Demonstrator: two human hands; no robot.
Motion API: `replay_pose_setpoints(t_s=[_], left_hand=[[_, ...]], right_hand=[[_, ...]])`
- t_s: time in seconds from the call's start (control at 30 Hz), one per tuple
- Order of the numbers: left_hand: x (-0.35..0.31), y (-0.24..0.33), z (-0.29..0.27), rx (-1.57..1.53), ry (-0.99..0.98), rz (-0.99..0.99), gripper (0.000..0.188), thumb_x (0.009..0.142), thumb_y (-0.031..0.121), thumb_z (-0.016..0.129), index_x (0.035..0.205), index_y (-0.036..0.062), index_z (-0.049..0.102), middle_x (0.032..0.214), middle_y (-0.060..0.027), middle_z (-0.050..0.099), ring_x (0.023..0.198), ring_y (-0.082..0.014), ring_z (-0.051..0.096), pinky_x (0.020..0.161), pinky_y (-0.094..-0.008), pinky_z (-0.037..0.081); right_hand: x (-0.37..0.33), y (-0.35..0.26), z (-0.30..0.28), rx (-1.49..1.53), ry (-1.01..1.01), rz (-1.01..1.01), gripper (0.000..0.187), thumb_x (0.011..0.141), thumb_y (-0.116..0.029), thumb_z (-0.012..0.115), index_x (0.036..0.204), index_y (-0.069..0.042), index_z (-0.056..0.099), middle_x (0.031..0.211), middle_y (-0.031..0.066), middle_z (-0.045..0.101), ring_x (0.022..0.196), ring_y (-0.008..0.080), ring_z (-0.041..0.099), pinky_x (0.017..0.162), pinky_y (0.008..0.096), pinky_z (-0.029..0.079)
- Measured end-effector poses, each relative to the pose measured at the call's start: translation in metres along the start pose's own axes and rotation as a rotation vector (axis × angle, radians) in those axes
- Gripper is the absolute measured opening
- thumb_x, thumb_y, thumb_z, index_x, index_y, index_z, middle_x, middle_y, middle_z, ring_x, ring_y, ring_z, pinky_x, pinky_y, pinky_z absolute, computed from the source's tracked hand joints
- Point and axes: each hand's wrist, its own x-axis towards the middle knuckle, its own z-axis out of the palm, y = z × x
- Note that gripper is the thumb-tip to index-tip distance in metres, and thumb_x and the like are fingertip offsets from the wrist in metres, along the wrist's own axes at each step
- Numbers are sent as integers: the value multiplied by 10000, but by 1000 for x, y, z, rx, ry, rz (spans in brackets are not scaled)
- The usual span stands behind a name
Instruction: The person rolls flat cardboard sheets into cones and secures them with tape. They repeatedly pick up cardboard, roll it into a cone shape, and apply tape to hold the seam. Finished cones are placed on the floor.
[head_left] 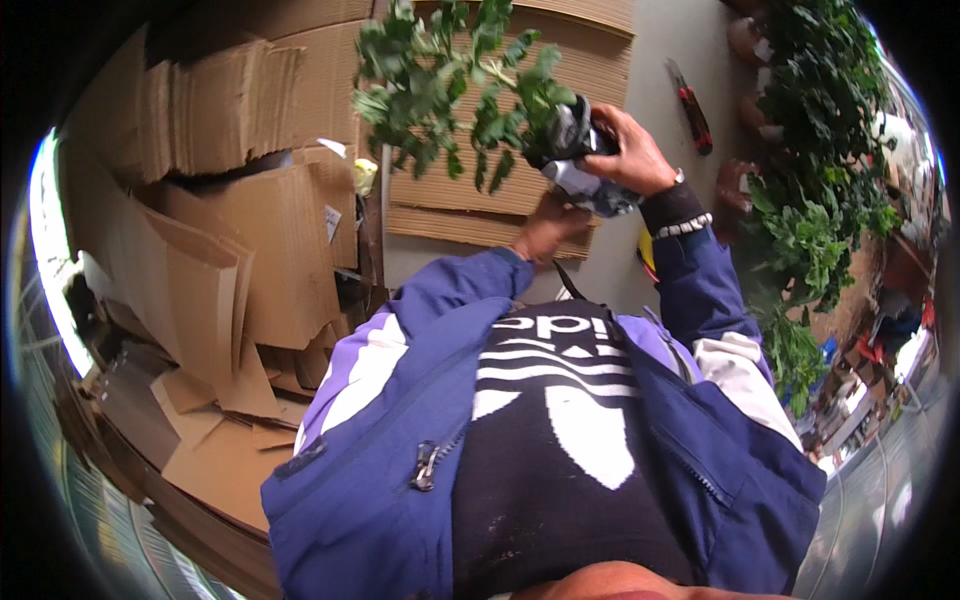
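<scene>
A leafy green plant (455,85) lies tilted over a sheet of corrugated cardboard (450,225), its leaves spreading to the left. Black and clear plastic (575,135) wraps the plant's base. My right hand (635,155) is closed round this wrapped base from the right, thumb and fingers curled over it. Just below it, my left hand (555,228) reaches up against the underside of the plastic. The fingers of that hand are hidden by the wrap, so their grip does not show.
A red and black utility knife (690,110) lies on the grey table (655,60) right of the cardboard. Several leafy plants (810,220) with wrapped bases line the right side. Stacked and folded cardboard (240,240) fills the left. A yellow and red object (647,253) lies beside my right sleeve.
</scene>
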Motion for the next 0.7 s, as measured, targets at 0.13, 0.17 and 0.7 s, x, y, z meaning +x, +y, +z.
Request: replay_pose_setpoints(t_s=[0.13,0.17,0.7], left_hand=[[-23,-43,29,-351,115,-193,478,907,174,694,1339,73,517,1216,-22,606,1117,-146,588,905,-318,494],[-25,-53,33,-389,176,-188,415,921,197,694,1302,107,555,1188,0,631,1102,-165,611,910,-344,490],[-26,-10,-17,231,371,30,306,934,148,704,1175,37,551,906,-31,623,680,-88,597,583,-250,511]], right_hand=[[-16,21,9,25,-223,95,714,684,-233,776,1320,20,570,1239,186,659,1157,287,630,1017,363,482],[-16,31,12,60,-265,159,724,702,-234,772,1346,18,556,1273,180,646,1182,279,617,1033,356,470],[-97,26,45,-794,39,178,1154,582,-400,905,1556,-226,310,1548,153,344,1441,389,328,1094,518,423]])
